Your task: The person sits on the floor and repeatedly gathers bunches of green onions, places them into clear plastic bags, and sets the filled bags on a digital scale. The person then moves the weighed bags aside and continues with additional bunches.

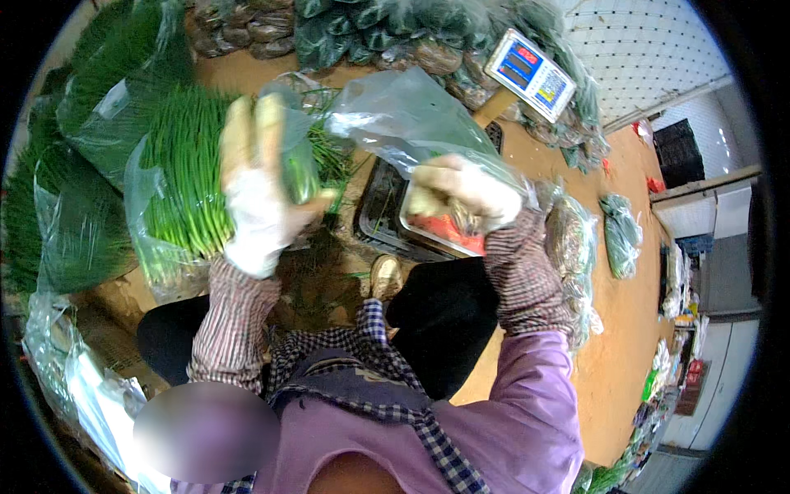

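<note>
My left hand (259, 179), in a pale glove, is raised with its fingers apart and blurred by motion. Beside it on the left stands an upright bunch of long green chives or scallions (188, 179) in a clear plastic bag. My right hand (463, 191), gloved too and blurred, has its fingers closed on a translucent plastic bag (413, 111) that spreads up and to the left. Under that hand is a shallow tray (410, 225) with something red in it, beside a black plastic tray (382, 231). Loose green stalks (330, 148) lie between the hands.
A digital scale display (531, 74) stands on a post at the upper right. Filled bags of produce (345, 31) are piled along the back. More bagged greens (86, 228) stand at the left. Wrapped bundles (571, 241) lie right of my right arm, with another bagged bundle (620, 234) farther out.
</note>
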`<state>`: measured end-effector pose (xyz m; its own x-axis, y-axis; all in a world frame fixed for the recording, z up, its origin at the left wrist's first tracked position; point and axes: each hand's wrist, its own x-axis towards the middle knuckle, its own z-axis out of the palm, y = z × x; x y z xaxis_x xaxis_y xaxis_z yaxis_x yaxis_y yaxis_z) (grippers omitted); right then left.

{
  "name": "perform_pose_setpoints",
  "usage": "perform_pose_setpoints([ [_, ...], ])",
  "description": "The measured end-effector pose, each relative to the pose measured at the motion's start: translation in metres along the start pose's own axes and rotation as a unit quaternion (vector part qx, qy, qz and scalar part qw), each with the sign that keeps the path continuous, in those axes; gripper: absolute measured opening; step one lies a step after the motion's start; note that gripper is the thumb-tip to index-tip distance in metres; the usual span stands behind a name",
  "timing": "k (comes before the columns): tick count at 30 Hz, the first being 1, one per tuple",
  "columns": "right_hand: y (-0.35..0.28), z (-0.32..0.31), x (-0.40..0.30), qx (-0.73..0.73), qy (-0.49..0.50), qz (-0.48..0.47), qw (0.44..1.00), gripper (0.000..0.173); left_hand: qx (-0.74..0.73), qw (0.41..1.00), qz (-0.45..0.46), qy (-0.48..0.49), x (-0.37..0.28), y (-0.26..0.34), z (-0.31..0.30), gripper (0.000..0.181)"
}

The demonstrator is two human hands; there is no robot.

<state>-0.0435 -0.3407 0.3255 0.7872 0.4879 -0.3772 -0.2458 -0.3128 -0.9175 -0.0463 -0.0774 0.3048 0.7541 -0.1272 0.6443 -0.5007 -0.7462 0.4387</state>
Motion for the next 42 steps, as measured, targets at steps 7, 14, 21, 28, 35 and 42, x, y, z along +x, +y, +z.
perform_pose_setpoints([
  [7, 0.11, -0.08, -0.018, -0.451, 0.263, 0.151, 0.839, 0.027, 0.123, 0.945, 0.015, -0.303, 0.091, -0.011, 0.119, 0.048],
  [14, 0.134, -0.184, -0.012, -0.032, 0.309, 0.025, 0.95, 0.023, -0.354, 0.887, -0.139, -0.263, 0.144, 0.066, 0.08, 0.017],
  [21, 0.155, -0.163, 0.018, -0.354, 0.344, -0.083, 0.866, 0.032, -0.385, 0.886, -0.177, -0.19, 0.165, 0.098, 0.065, 0.019],
  [28, 0.188, -0.196, 0.047, -0.395, 0.484, -0.001, 0.78, 0.033, -0.346, 0.903, -0.163, -0.195, 0.15, 0.102, 0.064, 0.015],
  [35, 0.153, -0.156, 0.0, -0.122, 0.51, -0.184, 0.831, 0.031, -0.364, 0.888, -0.167, -0.227, 0.156, 0.091, 0.057, 0.016],
  [42, 0.123, -0.15, -0.058, 0.223, 0.449, -0.1, 0.859, 0.021, -0.341, 0.906, -0.08, -0.237, 0.154, 0.07, 0.081, 0.016],
])
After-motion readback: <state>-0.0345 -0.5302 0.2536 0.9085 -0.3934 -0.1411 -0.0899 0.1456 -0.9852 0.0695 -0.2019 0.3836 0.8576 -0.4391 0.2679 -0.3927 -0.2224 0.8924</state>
